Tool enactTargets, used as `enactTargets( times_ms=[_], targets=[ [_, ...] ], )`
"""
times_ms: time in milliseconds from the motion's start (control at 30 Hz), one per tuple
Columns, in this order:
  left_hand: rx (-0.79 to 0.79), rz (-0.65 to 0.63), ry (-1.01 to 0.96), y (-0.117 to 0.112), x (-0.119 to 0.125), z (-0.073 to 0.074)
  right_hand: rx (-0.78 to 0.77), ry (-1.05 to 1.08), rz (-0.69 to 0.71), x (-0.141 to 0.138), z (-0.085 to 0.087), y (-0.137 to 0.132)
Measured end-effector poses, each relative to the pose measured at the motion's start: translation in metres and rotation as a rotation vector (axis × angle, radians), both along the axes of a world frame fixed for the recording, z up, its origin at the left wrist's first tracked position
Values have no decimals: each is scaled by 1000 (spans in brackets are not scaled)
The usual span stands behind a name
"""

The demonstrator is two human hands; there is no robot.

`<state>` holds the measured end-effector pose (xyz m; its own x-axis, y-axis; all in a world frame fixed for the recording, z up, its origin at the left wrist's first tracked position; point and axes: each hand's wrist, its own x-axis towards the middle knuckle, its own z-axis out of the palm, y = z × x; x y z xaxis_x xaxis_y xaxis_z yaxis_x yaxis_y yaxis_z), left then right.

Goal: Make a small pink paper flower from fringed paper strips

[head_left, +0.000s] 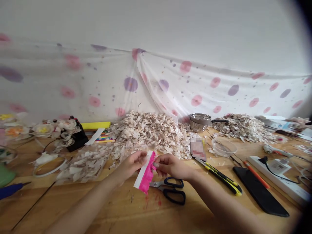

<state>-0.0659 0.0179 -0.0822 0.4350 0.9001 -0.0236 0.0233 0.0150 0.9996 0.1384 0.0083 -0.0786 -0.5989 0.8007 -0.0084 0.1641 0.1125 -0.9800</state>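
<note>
Above the bench (pixel 73 208), a pink-and-white paper strip (pixel 145 175) hangs pinched at its top edge between left hand (pixel 133 163) and right hand (pixel 170 165), both closed on it, forearms angled inward. Its lower end sits just beside black-handled scissors (pixel 170 191); a pale petal heap (pixel 148 133) lies close beyond the hands.

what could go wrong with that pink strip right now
The pink-and-white strip held by the left hand and right hand has a ragged pink edge that might tear further if pulled. The black-handled scissors lie right below, so a slip could bring the strip or a hand down onto them. The loose heap of pale flakes sits just behind the hands, and a careless movement could scatter it.
</note>
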Motion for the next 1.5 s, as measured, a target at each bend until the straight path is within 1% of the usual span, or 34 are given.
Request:
enactTargets(
  times_ms=[100,167,233,400,567,600,700,767,933,1033,1167,1333,1500],
  targets=[
    [-73,-66,-20,-7,-5,-20,-38,-40,20,3,-19,-9],
    [-111,-103,-42,-11,-5,-32,-49,-75,39,5,-27,-16],
    [-147,-144,-67,-16,-2,-40,-45,-115,60,7,-31,-22],
    [-222,-257,-132,-27,6,-52,13,-212,105,9,-31,-30],
    [-235,-238,-178,-26,10,-64,122,-295,97,10,-26,-34],
    [-237,-232,-186,-25,10,-65,169,-325,85,10,-26,-36],
    [-249,-205,-212,-23,11,-68,400,-459,36,11,-24,-40],
    [-266,-183,-234,-24,12,-68,550,-511,8,11,-24,-42],
    [-354,-104,-270,-31,13,-65,733,-470,-44,11,-31,-40],
    [-400,-60,-295,-34,15,-62,803,-413,-96,12,-35,-38],
    [-429,-24,-316,-34,16,-60,867,-337,-106,11,-40,-37],
    [-466,-2,-297,-33,15,-62,868,-307,-96,10,-44,-36],
    [-510,-5,-258,-32,13,-63,876,-245,-105,9,-45,-36]
  ],
)
